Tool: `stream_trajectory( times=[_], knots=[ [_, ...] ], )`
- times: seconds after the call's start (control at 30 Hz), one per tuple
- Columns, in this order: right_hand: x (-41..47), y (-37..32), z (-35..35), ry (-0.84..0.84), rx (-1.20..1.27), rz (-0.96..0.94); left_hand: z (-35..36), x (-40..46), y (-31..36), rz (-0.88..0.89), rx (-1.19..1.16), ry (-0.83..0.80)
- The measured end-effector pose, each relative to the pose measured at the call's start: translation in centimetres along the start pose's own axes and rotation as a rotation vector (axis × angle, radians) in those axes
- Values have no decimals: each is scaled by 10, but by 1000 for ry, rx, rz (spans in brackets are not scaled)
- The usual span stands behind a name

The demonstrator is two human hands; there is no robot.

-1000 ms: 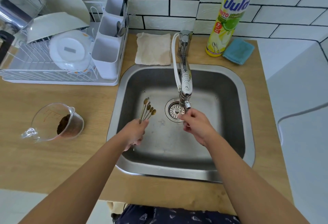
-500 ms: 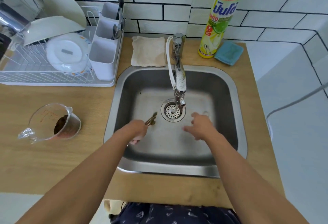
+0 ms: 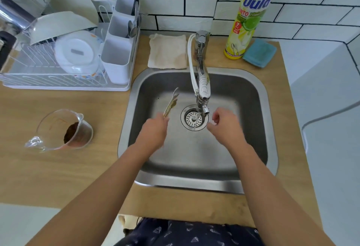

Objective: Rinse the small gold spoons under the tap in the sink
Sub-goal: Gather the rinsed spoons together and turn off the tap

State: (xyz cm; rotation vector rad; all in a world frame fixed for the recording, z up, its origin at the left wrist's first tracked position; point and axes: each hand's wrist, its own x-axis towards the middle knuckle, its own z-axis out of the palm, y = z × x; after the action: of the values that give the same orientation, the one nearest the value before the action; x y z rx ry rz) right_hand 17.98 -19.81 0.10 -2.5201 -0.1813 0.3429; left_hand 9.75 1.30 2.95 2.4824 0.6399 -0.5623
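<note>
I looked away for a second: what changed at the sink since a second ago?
The right hand let go of the tap tip and drew back right; water now runs onto the drain. The left hand keeps its grip on the spoons, left of the stream. Everything on the counter stayed put.

The tall yellow dish soap bottle (image 3: pixel 251 15) behind the sink carries a large white "7" on its red top band, blue Thai brand lettering below, and a small red badge reading "7 NEW".
</note>
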Motion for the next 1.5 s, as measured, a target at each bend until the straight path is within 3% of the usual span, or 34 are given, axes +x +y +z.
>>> stream_trajectory(
  times=[0.07,0.1,0.13,0.2,0.23,0.27,0.3,0.33,0.37,0.4,0.43,0.5,0.53,0.6,0.67,0.7,0.73,0.8,0.83,0.93,1.07,1.3,1.5],
  knots=[
    [0,2,-3,191,101,-15,6,-2,0,-23,-95,86],
    [0,4,-3,171,108,-41,6,-3,0,-79,-81,3],
    [-2,4,-4,20,25,-33,7,-3,-2,-107,-33,-101],
    [-5,14,1,-427,-221,-8,7,-4,-5,-155,-49,-125],
    [-5,17,3,-459,-247,-10,9,-7,-7,-132,-153,-39],
    [-5,17,2,-368,-187,-19,11,-10,-6,-36,-150,95],
    [-4,15,1,-166,-52,-30,12,-10,-5,-2,-134,193],
    [-5,13,0,15,52,-31,12,-6,-7,-16,-133,202],
    [-2,16,2,110,53,-27,12,-4,-10,-63,-74,104],
    [-2,12,0,117,59,-12,12,-2,-13,-129,-73,-13],
    [-3,12,2,-3,-27,10,9,2,-16,-190,-38,-72],
    [-8,13,1,-252,-209,-3,13,4,-23,-170,-150,17],
    [-9,14,0,-216,-188,-12,14,0,-21,-81,-144,103],
    [-9,11,-3,68,4,-58,16,-6,-17,61,-106,268],
    [-8,11,-5,276,122,-39,17,-2,-23,9,-60,140],
    [-7,12,-4,224,116,-35,15,1,-23,-89,16,-1],
    [-10,10,-4,27,9,-19,13,5,-25,-159,82,-114],
    [-16,20,1,-444,-237,15,10,6,-25,-214,-64,-271],
    [-19,23,0,-526,-273,19,7,4,-25,-193,-213,-300],
    [-21,25,-6,-311,-15,9,5,-3,-35,-145,-734,-385],
    [-14,17,-23,-111,186,17,-1,-14,-39,-115,-1013,-405],
    [30,-36,-74,107,263,-181,-10,-27,-36,-88,-1140,-323],
    [75,-85,-104,123,152,-325,-16,-30,-28,-98,-1134,-260]
  ],
)
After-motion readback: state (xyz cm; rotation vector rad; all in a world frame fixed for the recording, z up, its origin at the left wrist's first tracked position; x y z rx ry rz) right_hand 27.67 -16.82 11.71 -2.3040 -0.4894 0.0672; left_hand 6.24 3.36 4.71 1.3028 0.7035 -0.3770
